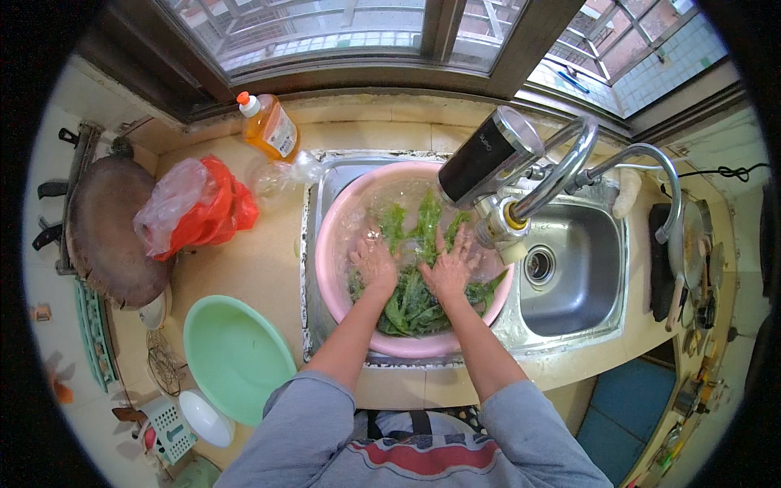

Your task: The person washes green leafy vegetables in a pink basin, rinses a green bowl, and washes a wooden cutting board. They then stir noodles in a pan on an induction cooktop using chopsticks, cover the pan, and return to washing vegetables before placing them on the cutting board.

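Note:
A pink plastic basin (pixel 327 244) full of water sits in the left bowl of a steel double sink. Green leafy vegetables (pixel 415 308) float and lie in it, thickest at the near side. My left hand (pixel 372 262) is in the water at the basin's left half, fingers spread over the leaves. On the right half, my right hand (pixel 453 262) also has its fingers apart and touches the leaves. Neither hand is closed around anything I can make out. Fingertips of both are partly blurred by the water.
Above the basin's right rim hangs a faucet with a black water filter (pixel 478 161). The right sink bowl (pixel 573 305) shows its drain. Left of the sink are a green basin (pixel 235 360), a red plastic bag (pixel 210 210), a round wooden chopping board (pixel 116 232) and a dish soap bottle (pixel 268 129).

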Motion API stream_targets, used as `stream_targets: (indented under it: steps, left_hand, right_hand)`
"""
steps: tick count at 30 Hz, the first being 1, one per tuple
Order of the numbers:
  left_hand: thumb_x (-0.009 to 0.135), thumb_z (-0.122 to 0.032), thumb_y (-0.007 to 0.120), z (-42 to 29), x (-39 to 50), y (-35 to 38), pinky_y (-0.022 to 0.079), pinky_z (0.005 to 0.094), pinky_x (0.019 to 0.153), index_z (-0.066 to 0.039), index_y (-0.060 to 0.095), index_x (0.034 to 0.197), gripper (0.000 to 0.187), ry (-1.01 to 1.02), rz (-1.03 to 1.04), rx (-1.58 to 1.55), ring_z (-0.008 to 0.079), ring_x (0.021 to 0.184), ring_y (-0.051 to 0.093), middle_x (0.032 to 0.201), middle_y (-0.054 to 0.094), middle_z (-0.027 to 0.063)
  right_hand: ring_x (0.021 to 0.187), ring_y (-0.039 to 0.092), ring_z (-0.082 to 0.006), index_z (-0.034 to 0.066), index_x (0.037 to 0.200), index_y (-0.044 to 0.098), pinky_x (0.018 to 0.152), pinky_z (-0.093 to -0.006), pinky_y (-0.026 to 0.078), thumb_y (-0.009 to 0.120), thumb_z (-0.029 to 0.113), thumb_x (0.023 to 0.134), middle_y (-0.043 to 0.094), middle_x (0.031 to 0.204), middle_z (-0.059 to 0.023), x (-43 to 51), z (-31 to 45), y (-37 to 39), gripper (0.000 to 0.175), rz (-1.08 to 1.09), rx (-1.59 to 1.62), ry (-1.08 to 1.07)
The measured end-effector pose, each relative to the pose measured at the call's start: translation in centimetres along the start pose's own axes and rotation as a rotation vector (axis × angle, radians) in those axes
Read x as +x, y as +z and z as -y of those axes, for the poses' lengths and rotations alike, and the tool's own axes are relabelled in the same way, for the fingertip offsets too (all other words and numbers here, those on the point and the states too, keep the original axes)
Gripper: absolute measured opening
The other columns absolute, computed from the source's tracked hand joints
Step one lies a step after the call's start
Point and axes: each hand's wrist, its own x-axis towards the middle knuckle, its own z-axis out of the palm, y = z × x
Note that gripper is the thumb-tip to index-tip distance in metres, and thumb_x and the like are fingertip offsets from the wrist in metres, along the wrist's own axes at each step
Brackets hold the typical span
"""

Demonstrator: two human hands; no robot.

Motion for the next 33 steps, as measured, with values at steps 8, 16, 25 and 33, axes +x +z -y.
stream_targets:
  steps: [8,16,25,33]
  left_hand:
    - [0.074,-0.037,0.069,1.6,0.7,1.9,0.033,0.0489,0.097,-0.005,0.036,0.138,0.078,0.244,-0.117,0.073,0.0315,0.117,0.042,0.134,0.042,0.0146]
    - [0.076,-0.022,0.068,2.2,3.0,-0.1,0.042,0.0446,0.092,-0.004,0.047,0.127,0.058,0.11,-0.264,-0.449,0.0395,0.109,0.052,0.118,0.056,0.0221]
    - [0.091,-0.025,0.058,-0.6,0.2,-3.7,0.039,0.032,0.095,-0.002,0.049,0.127,0.044,0.077,0.43,-1.169,0.0175,0.107,0.052,0.119,0.057,0.0067]
    - [0.091,-0.013,0.058,-2.3,-6.1,-19.2,0.041,0.0306,0.093,0.001,0.051,0.122,0.034,0.356,0.046,-1.335,0.0154,0.106,0.052,0.113,0.059,0.0066]
  right_hand:
    - [0.133,0.027,-0.0402,0.0267,0.14,0.038,0.107,-0.0557,0.02,0.068,0.044,0.075,0.03,0.143,-0.0232,2.8,-2.4,0.7,0.074,0.091,0.029,-0.165]
    - [0.124,0.038,-0.0388,0.0206,0.143,0.028,0.101,-0.0483,0.032,0.076,0.021,0.069,0.036,0.139,-0.0195,2.8,-1.8,1.7,0.089,-0.206,0.178,0.076]
    - [0.118,0.043,-0.0234,0.0042,0.138,0.034,0.1,-0.0342,0.035,0.06,0.01,0.079,0.047,0.128,-0.0127,1.2,2.0,-2.7,0.065,0.311,1.658,0.012]
    - [0.114,0.045,-0.016,0.0069,0.14,0.03,0.1,-0.0296,0.035,0.055,0.005,0.082,0.048,0.123,-0.0068,-6.9,6.3,-18.2,0.063,0.134,1.299,-0.61]
